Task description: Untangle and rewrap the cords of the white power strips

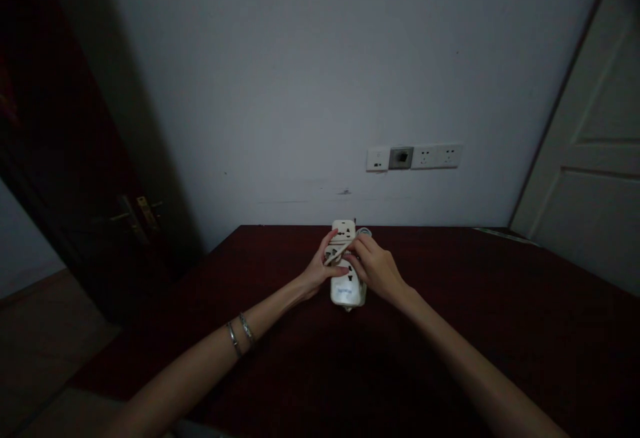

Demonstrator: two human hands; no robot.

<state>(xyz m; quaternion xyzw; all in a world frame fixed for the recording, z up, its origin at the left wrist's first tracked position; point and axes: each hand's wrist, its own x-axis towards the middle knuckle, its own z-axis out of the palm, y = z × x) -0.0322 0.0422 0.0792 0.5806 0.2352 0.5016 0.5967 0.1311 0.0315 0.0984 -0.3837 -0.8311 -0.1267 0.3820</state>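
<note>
Both hands' fingers (336, 270) around power strip (345, 278).

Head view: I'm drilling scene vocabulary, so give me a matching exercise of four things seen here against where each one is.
Things:
1. white plastic power strip
2. thin metal bangles
3. row of white wall sockets
4. dark wooden door with brass handle

Places:
A. on the grey wall above the table's far edge
B. at the far left of the room
C. between the left hand and the right hand, on the dark red table
D. around the left wrist

Pairs: 1-C, 2-D, 3-A, 4-B
</note>
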